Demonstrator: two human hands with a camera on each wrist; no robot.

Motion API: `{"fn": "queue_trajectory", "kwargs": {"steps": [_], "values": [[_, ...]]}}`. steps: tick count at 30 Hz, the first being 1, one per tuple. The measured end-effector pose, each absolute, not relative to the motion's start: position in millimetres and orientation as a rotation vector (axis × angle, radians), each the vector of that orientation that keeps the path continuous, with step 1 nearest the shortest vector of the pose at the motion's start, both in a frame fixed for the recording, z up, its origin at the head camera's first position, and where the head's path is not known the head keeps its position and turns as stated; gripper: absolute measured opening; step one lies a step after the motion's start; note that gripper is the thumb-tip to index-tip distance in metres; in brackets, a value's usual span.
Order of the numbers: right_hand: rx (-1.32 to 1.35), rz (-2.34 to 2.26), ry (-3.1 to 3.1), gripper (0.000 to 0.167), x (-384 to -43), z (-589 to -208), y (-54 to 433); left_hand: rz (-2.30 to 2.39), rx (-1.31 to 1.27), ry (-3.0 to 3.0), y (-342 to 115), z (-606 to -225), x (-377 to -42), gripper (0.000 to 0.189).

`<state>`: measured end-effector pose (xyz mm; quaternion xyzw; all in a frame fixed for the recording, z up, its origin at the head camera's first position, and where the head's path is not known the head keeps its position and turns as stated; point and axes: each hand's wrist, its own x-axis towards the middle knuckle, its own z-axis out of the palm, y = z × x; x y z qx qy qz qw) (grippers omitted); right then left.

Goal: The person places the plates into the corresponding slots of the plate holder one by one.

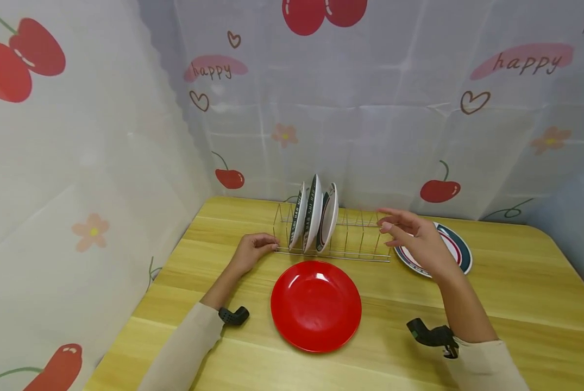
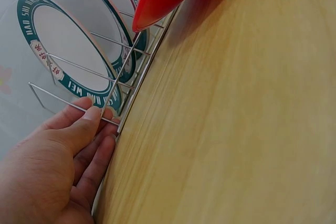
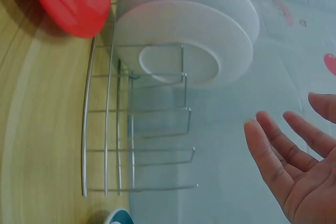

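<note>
A wire dish rack (image 1: 350, 258) stands on the table toward the wall, with three white plates with green patterned rims (image 1: 313, 214) upright in its left part. At its left end my left hand (image 1: 249, 252) pinches the end wire between thumb and fingers, as the left wrist view shows close up. My right hand (image 1: 424, 244) is raised by the rack's right end, fingers spread and slightly bent, holding nothing. Behind and below that hand lies another green-rimmed plate (image 1: 460, 250), partly hidden by it. In front of the rack is a red plate (image 1: 316, 307).
The wooden table (image 1: 516, 304) reaches to cloth-covered walls (image 1: 350, 136) at the back and left. The rack's right slots show bare wires (image 3: 157, 111). Each wrist wears a black camera mount, the left (image 1: 234, 316) beside the red plate, the right (image 1: 431, 334) over the table.
</note>
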<state>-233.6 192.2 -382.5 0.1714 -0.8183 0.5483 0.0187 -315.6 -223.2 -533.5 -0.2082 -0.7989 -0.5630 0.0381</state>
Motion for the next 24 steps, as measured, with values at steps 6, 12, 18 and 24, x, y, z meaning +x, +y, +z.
{"fn": "queue_trajectory", "kwargs": {"steps": [6, 12, 18, 24], "values": [[0.467, 1.715, -2.510, 0.046, -236.6, -382.7, 217.2, -1.712, -0.613, -2.448, -221.4, -532.5, -314.4, 0.011], [0.345, 1.701, -2.427, 0.044, -239.4, -385.4, 250.1, -1.728, -0.612, -2.455, -222.5, -532.5, -314.9, 0.014], [0.177, 1.705, -2.392, 0.045, -241.0, -390.0, 280.5, -1.699, -0.595, -2.487, -223.2, -534.1, -316.0, 0.015], [0.029, 1.637, -2.429, 0.052, -240.7, -397.2, 302.4, -1.704, -0.585, -2.496, -214.6, -513.5, -301.5, 0.014]]}}
